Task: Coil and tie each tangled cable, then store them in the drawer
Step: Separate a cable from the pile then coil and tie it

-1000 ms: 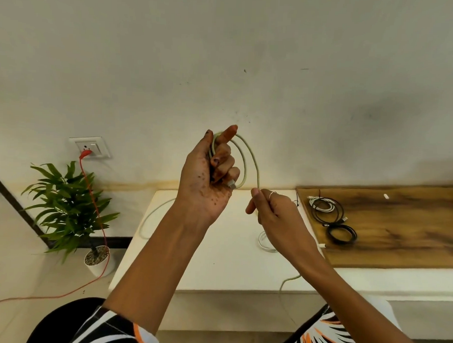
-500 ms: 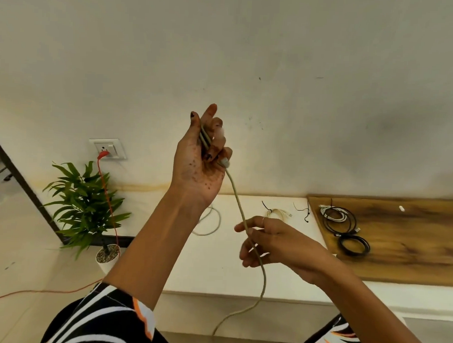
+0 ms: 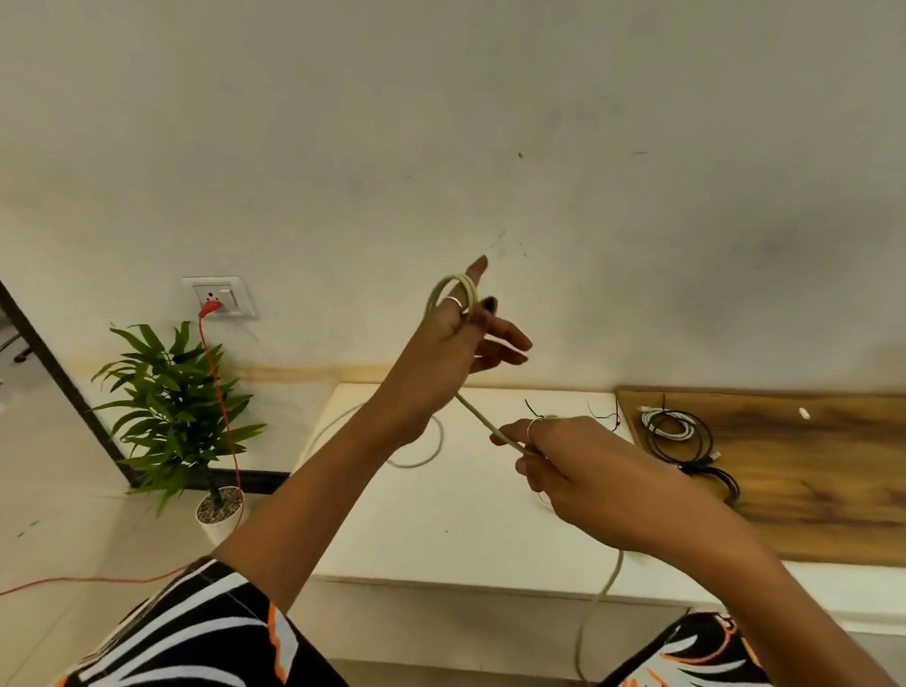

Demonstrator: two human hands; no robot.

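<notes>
Since half a second ago the left hand has rolled over: its back faces the camera now, and the pale green cable that it held bunched in its fingers sits as a small loop over the top of them, center frame against the wall. The right hand has slid up the cable and pulled it taut. A second ago there was only a loose arc above the left hand. So another wrap has just gone on and coiling is underway, not finished, judging by the slack left over.

Left hand: some fingers curled inside the loop, gripping it; the rest extended out to the right. Right hand: thumb and fingers pinch the cable just below and right of the left hand, lower center of frame.

Cable look: thin, round, pale green-beige, flexible. A straight tight run links the two hands. Below the right hand the tail hangs down past the front edge of the white bench toward lower center. More pale cable lies curved on the bench behind the left forearm; same cable or not, cannot tell.

Right of frame, on the wooden board, lie white and black cables, apparently coiled already. No drawer in view.
</notes>
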